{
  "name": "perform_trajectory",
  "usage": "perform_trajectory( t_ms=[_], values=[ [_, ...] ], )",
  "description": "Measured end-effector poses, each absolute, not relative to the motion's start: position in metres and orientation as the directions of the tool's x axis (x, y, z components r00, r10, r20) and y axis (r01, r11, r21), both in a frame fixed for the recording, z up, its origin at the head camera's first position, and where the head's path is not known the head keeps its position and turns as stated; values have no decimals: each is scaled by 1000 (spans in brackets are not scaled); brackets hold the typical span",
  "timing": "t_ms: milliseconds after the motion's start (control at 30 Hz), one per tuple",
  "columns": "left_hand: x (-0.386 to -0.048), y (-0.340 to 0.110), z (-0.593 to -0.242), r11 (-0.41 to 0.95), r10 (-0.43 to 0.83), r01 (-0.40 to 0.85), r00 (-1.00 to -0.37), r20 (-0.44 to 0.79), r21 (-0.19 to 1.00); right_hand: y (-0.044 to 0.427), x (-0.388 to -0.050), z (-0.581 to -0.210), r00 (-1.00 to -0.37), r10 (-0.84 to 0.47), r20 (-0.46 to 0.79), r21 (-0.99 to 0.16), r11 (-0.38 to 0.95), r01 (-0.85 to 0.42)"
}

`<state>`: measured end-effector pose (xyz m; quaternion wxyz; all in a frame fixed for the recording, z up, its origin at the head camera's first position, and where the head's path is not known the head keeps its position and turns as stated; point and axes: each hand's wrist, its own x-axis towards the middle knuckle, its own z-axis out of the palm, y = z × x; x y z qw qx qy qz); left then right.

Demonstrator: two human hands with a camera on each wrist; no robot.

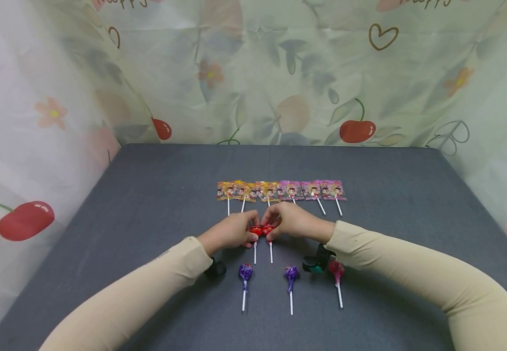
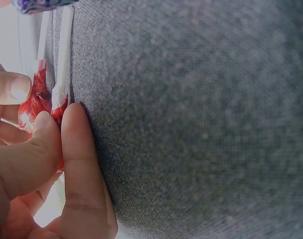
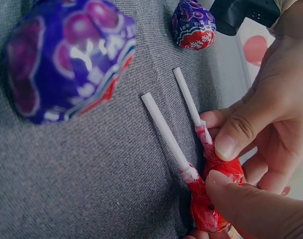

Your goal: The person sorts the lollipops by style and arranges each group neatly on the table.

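Note:
Two red-wrapped lollipops lie side by side at mid-table, heads nearly touching and white sticks toward me. My left hand (image 1: 232, 231) pinches the left red lollipop (image 1: 255, 231) by its head between thumb and fingers. The other red lollipop (image 3: 206, 211) is pinched by my right hand (image 1: 296, 220), its thumb (image 3: 246, 201) across the wrapper. Closer to me lie two purple-wrapped lollipops (image 1: 245, 272) (image 1: 291, 273). A dark pink lollipop (image 1: 336, 269) lies under the right wrist, partly covered by the sleeve and wrist camera.
Behind the hands, a row of lollipops in flat wrappers spans the table, yellow (image 1: 227, 190) on the left and pink (image 1: 333, 189) on the right. The dark grey table (image 1: 170, 185) meets patterned curtains (image 1: 262, 97) at its back and sides.

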<state>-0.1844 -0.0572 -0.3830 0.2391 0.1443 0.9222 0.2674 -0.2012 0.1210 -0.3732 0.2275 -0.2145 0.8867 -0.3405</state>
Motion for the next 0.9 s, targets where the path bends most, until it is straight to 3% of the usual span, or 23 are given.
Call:
perform_trajectory(
  t_ms=[433, 900],
  values=[
    [-184, -57, -382, 807, 397, 133, -843, -362, 576, 132, -196, -367, -784, -580, -221, -775, 593, -220],
    [-183, -58, -383, 797, 409, 157, -850, -331, 583, 159, -152, -349, -738, -657, -154, -886, 422, -191]
  ],
)
